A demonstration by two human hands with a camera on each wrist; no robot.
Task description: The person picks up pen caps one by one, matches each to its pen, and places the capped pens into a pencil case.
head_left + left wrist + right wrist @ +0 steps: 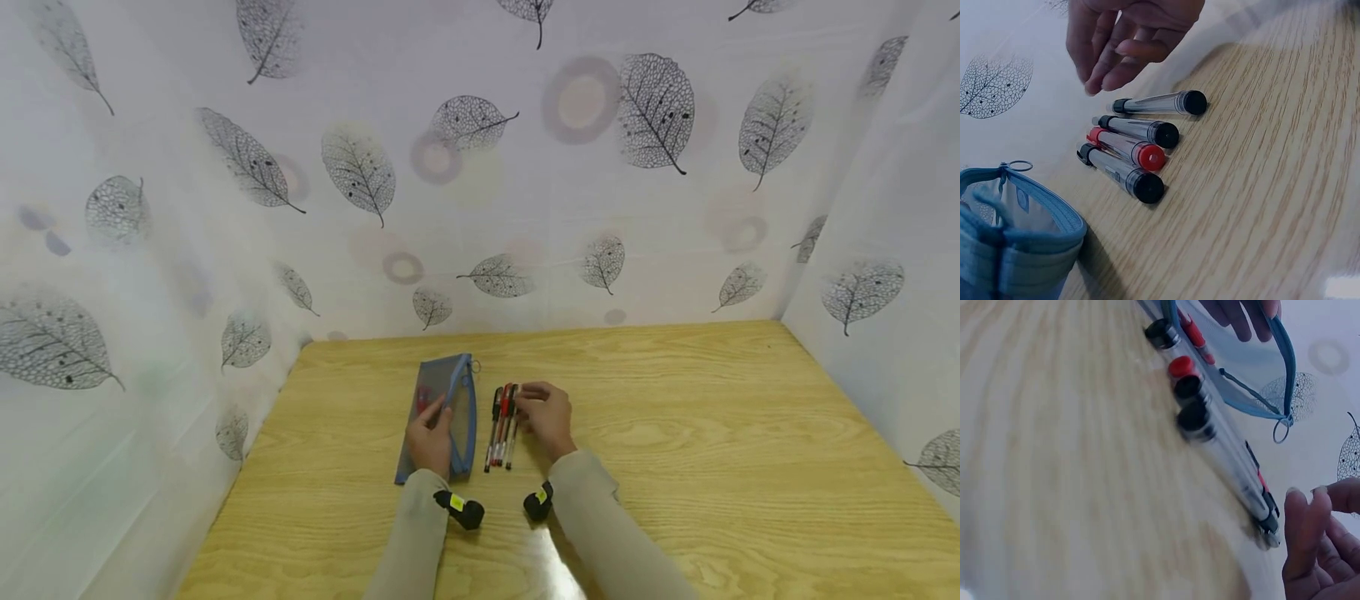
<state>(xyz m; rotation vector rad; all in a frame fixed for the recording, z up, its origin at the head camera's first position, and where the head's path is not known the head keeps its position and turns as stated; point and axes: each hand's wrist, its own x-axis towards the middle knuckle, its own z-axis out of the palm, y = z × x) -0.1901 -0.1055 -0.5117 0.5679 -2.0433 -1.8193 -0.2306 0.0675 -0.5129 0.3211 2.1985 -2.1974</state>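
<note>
A translucent pencil case (431, 377) with a blue zipped edge lies on the table, its mouth spread. My left hand (431, 442) holds it by the rim; the left wrist view does not show this hand. Through its side a red item (1192, 331) shows. Several capped pens lie side by side to its right, among them a red pen (1127, 147) and a black pen (1125, 172). My right hand (547, 417) is at the cap end of the rightmost black pen (1160, 104), fingers bent and nothing visible in them. A small gap separates its fingertips from the pens.
The wood-grain table (675, 450) extends to both sides of the hands. A leaf-printed sheet (525, 200) hangs behind it and along both sides. Black wrist cameras sit on both sleeves, one on the left wrist (467, 512).
</note>
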